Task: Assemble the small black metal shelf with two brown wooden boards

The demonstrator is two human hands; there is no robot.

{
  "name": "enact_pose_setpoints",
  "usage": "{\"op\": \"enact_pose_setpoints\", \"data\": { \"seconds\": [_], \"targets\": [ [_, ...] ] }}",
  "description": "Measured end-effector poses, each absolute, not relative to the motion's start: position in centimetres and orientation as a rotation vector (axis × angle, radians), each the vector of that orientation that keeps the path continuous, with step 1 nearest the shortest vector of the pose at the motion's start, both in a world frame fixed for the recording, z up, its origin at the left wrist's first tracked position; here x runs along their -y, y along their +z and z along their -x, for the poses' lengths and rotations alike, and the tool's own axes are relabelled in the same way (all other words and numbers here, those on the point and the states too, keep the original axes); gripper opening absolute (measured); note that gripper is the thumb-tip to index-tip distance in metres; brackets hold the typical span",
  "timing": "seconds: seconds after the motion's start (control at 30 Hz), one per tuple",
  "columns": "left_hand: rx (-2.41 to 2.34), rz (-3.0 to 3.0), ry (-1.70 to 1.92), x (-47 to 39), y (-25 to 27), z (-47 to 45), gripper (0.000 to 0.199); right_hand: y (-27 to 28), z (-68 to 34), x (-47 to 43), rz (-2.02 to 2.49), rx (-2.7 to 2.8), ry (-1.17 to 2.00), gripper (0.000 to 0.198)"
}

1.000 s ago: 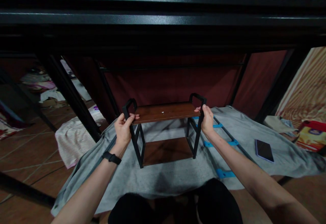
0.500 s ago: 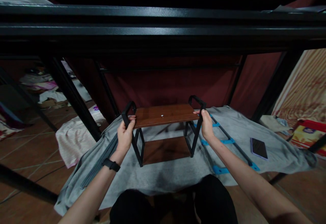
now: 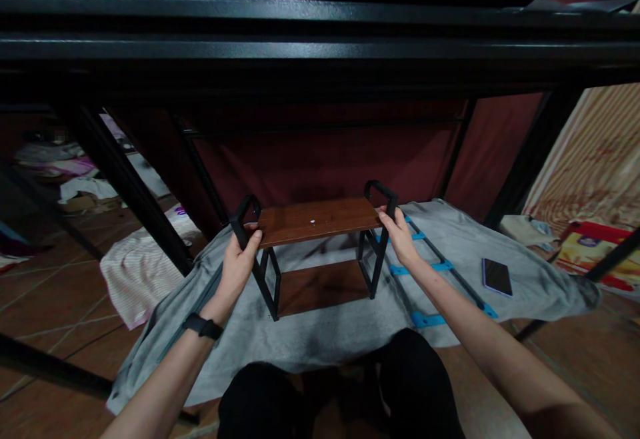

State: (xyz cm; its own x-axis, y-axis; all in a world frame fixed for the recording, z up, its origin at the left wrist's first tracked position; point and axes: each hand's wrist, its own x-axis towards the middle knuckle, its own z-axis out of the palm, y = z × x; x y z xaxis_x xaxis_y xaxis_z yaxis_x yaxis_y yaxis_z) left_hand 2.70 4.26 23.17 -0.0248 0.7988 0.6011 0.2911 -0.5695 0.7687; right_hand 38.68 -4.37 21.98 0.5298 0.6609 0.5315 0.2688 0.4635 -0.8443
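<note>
A small two-tier shelf (image 3: 320, 220) with brown wooden boards and a black metal frame stands upright on a grey cloth (image 3: 320, 346) in front of me. My left hand (image 3: 237, 266) grips the left frame near the upper board, its thumb lying by the board's corner. On the other side, my right hand (image 3: 399, 236) holds the right frame at the same height, with some fingers hidden behind the post. A small white spot shows on the upper board. The lower board (image 3: 323, 287) sits close to the cloth.
Blue-and-grey ladder-like frame (image 3: 435, 267) and a phone (image 3: 497, 276) lie on the cloth at right. Grey rods lie partly under my left forearm. A dark metal beam (image 3: 320, 26) crosses overhead, with black posts (image 3: 130, 186) either side. A red-yellow package (image 3: 600, 252) is far right.
The view has shifted slightly, so the scene sits a little left and higher. Both hands keep hold of the shelf's frame, and my right fingers have shifted slightly around the post.
</note>
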Motion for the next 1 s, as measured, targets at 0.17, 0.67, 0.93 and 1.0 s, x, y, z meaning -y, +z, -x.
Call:
{"op": "enact_pose_setpoints", "data": {
  "seconds": [0.17,0.67,0.93,1.0],
  "targets": [
    [-1.108,-1.834,1.574,-3.6,23.0,-2.8,0.056,22.1,-39.2,4.7,1.100,0.983,0.333,0.044],
    [-1.087,-1.789,1.649,-3.1,23.0,-2.3,0.057,20.9,-40.3,5.6,0.915,0.866,0.587,0.047],
    [-1.019,-1.760,1.706,-2.6,22.8,-2.6,0.065,19.2,-40.2,6.0,0.898,0.743,0.608,0.044],
    [-1.015,-1.714,1.723,-2.3,22.8,-2.5,0.065,19.2,-40.2,5.9,0.892,0.721,0.613,0.042]
  ]
}}
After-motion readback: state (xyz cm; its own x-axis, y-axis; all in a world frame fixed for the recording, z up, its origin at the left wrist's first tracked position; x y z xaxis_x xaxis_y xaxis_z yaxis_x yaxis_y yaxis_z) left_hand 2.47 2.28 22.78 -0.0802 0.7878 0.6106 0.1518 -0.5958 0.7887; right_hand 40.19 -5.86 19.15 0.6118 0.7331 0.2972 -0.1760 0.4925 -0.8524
